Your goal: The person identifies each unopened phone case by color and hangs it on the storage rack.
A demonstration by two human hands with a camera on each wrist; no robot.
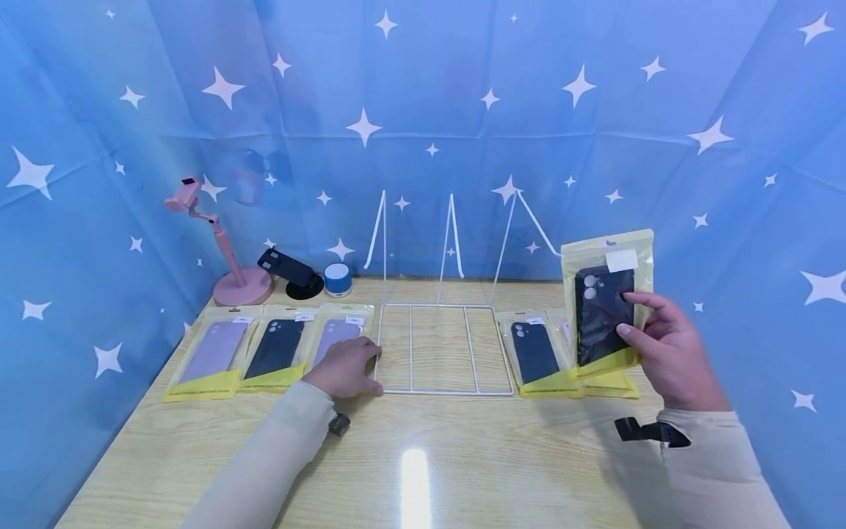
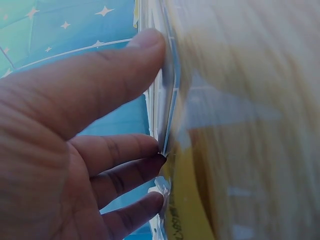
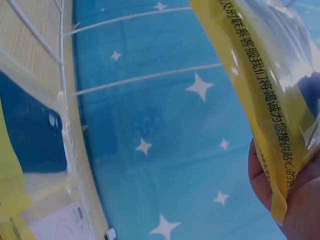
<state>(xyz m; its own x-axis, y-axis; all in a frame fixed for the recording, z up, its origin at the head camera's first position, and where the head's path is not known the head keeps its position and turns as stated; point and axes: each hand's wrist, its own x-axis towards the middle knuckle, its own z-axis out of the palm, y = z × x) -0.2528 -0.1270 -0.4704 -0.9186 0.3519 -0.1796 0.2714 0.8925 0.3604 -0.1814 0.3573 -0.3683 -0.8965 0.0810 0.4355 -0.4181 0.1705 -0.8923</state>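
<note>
Right hand (image 1: 667,353) has its fingers (image 1: 644,300) pinched round a bagged black case (image 1: 604,312), held upright off the table (image 1: 463,455). Left hand (image 1: 346,366) lies flat, fingers fairly straight, on a lilac case (image 1: 333,339) by the wire rack (image 1: 446,349). That slick bag could slide from the pinch. Only the left wrist view shows fingertips (image 2: 150,47) at the bag's edge.

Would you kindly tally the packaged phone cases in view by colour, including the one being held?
Lilac cases: 2, both left of the white wire rack.
Black cases: 3; one on the left, one on the right, one held upright by the right hand.
Colour hidden: 1 packet under the held one.
Total: 6.
</note>
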